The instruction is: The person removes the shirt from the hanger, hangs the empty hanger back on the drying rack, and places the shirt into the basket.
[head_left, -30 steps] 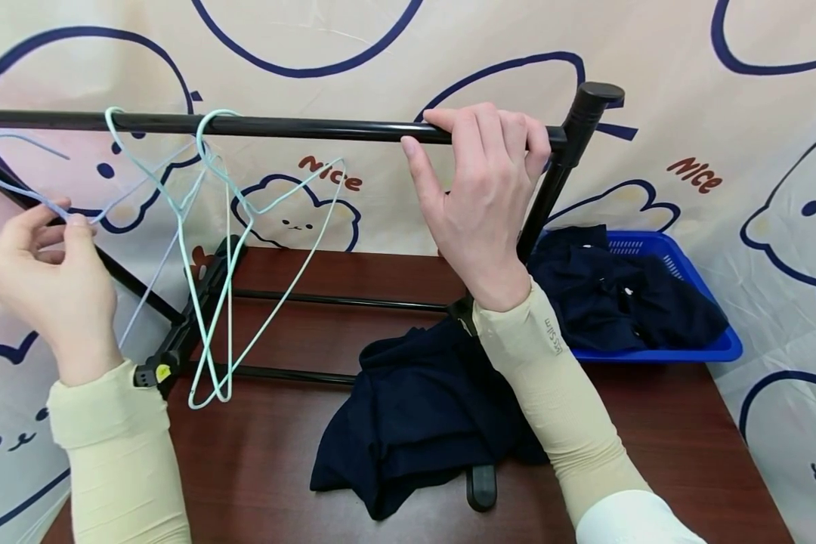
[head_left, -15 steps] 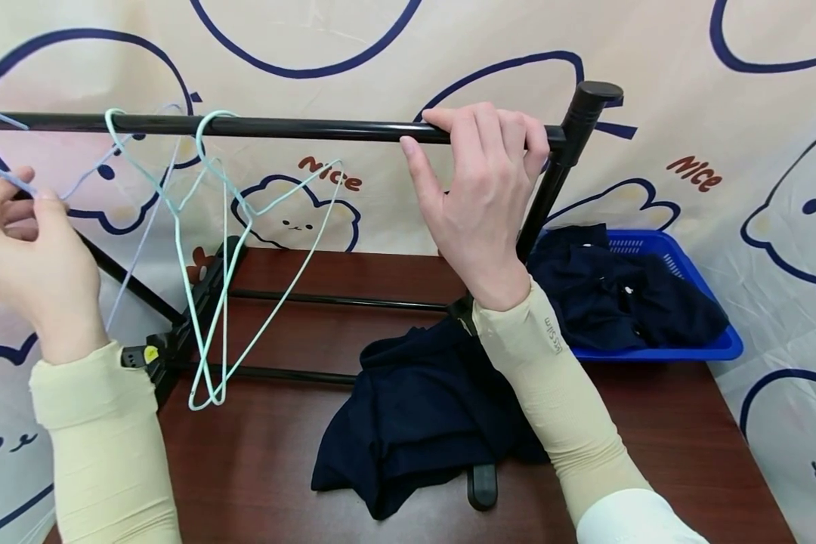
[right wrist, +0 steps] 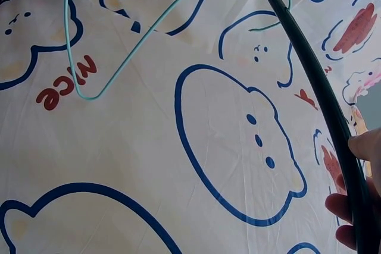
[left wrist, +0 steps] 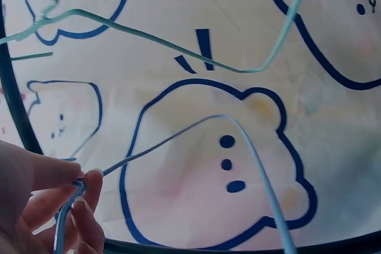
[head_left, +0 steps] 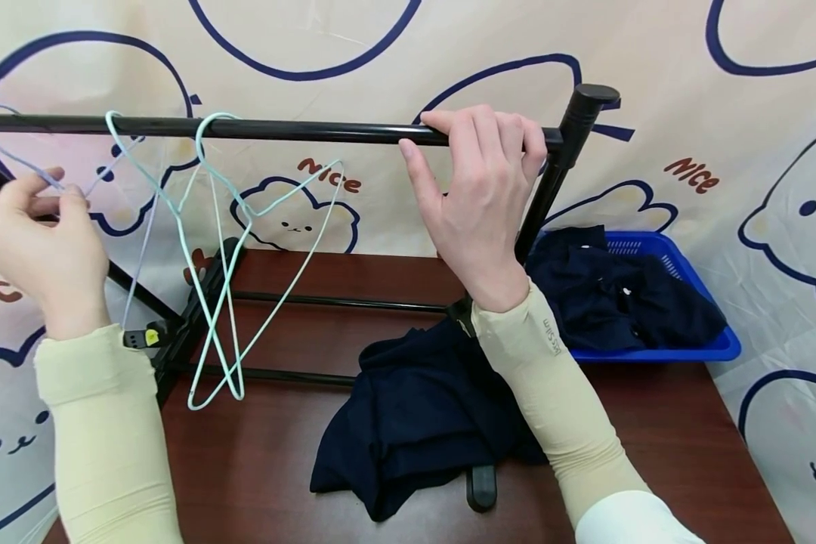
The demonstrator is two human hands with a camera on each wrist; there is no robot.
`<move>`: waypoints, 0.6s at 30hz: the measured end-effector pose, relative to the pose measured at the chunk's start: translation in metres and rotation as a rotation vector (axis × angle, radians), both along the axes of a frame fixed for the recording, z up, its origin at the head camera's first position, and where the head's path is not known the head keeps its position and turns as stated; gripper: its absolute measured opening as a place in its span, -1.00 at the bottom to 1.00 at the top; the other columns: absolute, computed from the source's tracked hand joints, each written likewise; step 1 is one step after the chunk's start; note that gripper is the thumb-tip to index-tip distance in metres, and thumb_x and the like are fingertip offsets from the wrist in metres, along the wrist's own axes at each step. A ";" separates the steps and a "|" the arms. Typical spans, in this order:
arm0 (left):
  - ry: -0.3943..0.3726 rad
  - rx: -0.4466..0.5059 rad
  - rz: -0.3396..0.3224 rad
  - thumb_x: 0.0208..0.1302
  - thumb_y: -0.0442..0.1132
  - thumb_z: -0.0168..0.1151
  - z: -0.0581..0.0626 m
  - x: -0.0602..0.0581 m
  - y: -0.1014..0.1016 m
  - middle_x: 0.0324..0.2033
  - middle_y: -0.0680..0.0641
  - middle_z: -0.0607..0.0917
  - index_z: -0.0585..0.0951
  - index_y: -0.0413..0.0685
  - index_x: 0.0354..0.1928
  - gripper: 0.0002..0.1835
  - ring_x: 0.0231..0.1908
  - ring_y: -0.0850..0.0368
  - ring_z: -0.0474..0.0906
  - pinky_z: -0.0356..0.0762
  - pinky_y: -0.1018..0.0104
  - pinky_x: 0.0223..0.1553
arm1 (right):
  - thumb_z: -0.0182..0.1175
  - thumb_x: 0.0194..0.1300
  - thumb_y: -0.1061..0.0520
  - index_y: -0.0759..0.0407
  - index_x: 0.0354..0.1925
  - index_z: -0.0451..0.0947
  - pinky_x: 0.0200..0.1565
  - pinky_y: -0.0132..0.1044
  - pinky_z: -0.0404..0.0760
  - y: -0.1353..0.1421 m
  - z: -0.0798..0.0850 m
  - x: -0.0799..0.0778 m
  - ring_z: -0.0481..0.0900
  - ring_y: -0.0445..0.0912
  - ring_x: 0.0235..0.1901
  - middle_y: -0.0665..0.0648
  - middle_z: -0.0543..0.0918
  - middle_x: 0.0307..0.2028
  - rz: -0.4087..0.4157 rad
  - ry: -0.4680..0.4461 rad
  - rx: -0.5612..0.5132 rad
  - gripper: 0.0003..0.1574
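My left hand (head_left: 47, 245) pinches a light-blue wire hanger (head_left: 17, 157) just below its hook, between thumb and fingers. The hook curves over the left part of the black rail (head_left: 313, 129); whether it bears on the rail I cannot tell. In the left wrist view, one shoulder of this hanger (left wrist: 161, 144) slopes away from the fingertips. My right hand (head_left: 479, 200) grips the rail near its right end, fingers over it and thumb in front. Between the hands, two mint-green hangers (head_left: 179, 219) hang from the rail, their lower wires overlapping.
A navy garment (head_left: 421, 423) lies crumpled over the rack's base on the brown table (head_left: 666, 468). Behind it at the right stands a blue basket (head_left: 736, 347) with folded navy clothing (head_left: 625, 302). The rack's right post (head_left: 551, 189) rises beside my right hand. A printed cloth hangs behind.
My left hand shifted left, then back right, and the blue hanger's hook rose from below the rail to over it. The green hangers sway slightly. The right hand stays put.
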State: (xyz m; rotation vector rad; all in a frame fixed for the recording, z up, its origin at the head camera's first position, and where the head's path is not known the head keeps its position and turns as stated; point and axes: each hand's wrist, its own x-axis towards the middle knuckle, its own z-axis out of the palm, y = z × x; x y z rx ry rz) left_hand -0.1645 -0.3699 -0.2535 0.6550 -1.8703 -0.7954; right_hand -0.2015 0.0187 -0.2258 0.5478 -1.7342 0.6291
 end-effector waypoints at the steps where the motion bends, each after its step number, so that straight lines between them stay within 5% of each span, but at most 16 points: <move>1: -0.008 -0.005 0.007 0.46 -0.10 0.14 -0.003 0.000 -0.002 -0.54 0.54 0.42 0.77 0.27 0.02 -0.74 -0.52 0.65 0.32 0.23 0.61 -0.39 | 0.15 0.50 -0.16 0.22 -0.07 0.70 0.23 -0.04 0.12 0.000 0.000 0.000 0.43 0.10 -0.10 0.13 0.65 -0.19 0.000 0.000 0.000 -0.53; 9: -0.055 -0.091 0.085 0.47 0.01 0.10 -0.010 0.002 0.000 -0.41 0.53 0.33 0.70 0.22 0.16 -0.65 -0.36 0.67 0.21 0.20 0.44 -0.17 | 0.14 0.50 -0.18 0.19 -0.06 0.70 0.24 -0.05 0.10 0.001 0.000 0.002 0.42 0.10 -0.10 0.12 0.64 -0.19 -0.004 -0.016 -0.007 -0.51; 13: -0.048 -0.141 0.086 0.46 0.07 0.08 -0.020 0.005 0.001 -0.15 0.47 0.32 0.54 0.22 0.32 -0.55 -0.13 0.60 0.17 0.15 0.35 0.08 | 0.15 0.49 -0.20 0.17 -0.04 0.69 0.26 -0.07 0.08 0.001 -0.001 0.002 0.42 0.10 -0.09 0.11 0.64 -0.19 0.001 -0.038 -0.010 -0.51; 18: -0.032 -0.181 0.062 0.48 0.07 0.07 -0.024 0.012 0.007 0.04 0.36 0.31 0.41 0.23 0.38 -0.52 -0.03 0.59 0.07 0.08 0.34 0.13 | 0.14 0.49 -0.22 0.16 -0.02 0.69 0.27 -0.06 0.07 0.002 -0.001 0.001 0.42 0.10 -0.08 0.12 0.64 -0.17 -0.003 -0.051 -0.006 -0.49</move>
